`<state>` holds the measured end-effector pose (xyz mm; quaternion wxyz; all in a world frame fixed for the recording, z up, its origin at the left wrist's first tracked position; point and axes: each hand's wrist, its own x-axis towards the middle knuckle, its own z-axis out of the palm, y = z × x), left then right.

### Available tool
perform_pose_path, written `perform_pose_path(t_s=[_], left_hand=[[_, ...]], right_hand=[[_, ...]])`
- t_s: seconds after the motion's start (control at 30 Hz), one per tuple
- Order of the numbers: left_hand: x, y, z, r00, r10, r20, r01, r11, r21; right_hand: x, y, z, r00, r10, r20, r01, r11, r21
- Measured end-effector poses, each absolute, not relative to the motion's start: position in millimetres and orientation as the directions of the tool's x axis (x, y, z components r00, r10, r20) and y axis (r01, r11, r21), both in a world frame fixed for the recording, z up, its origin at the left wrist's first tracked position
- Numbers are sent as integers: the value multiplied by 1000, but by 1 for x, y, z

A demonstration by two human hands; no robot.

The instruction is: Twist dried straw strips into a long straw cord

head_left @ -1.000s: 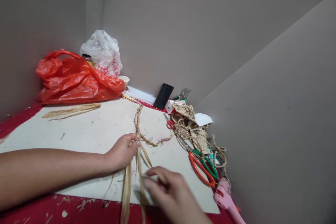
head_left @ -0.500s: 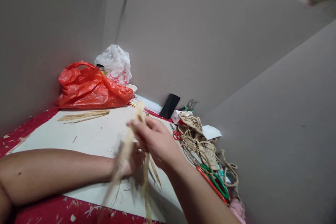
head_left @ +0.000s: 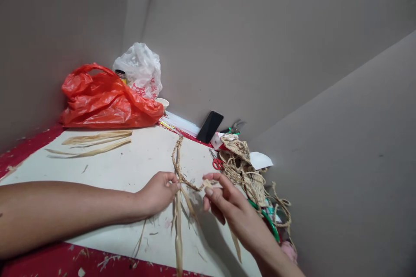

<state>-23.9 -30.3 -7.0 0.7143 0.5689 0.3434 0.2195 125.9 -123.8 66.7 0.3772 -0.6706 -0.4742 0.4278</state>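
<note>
A braided straw cord (head_left: 177,156) lies on the white board (head_left: 123,169), running from the far edge toward me. My left hand (head_left: 158,194) rests on the board with its fingers pinched on the braid's near end. Loose straw strips (head_left: 178,229) hang from that point toward the near edge. My right hand (head_left: 224,202) hovers just right of it, thumb and fingers pinched on a thin straw strand that leads back to the braid.
A red plastic bag (head_left: 104,101) and a white bag (head_left: 140,69) sit in the far corner. More straw strips (head_left: 94,143) lie at left. A black phone (head_left: 211,126), a heap of braided cord (head_left: 242,166) and green-handled scissors (head_left: 268,220) lie at right. Cardboard walls enclose the board.
My right hand came down from in front of the left hand, where it had lifted straw strips, and moved right; it now pinches one strand. A further strip lies at the left.
</note>
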Motion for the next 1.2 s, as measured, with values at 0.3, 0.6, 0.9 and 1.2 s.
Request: perform_pose_path(t_s=[0.3,0.6,0.9,1.2], left_hand=[[-23,-30,-1,705,666,-246,80,269,960],[-24,-29,-1,704,664,-251,93,264,960],[-23,-28,-2,718,655,-236,95,244,965],[-23,-28,-3,716,658,-233,95,239,966]], right_hand=[[100,-126,27,251,961,121,603,-57,-795],[99,-123,11,270,946,181,738,-82,-670],[99,-122,8,268,942,203,728,-59,-684],[103,-111,6,341,932,-125,286,-230,-930]])
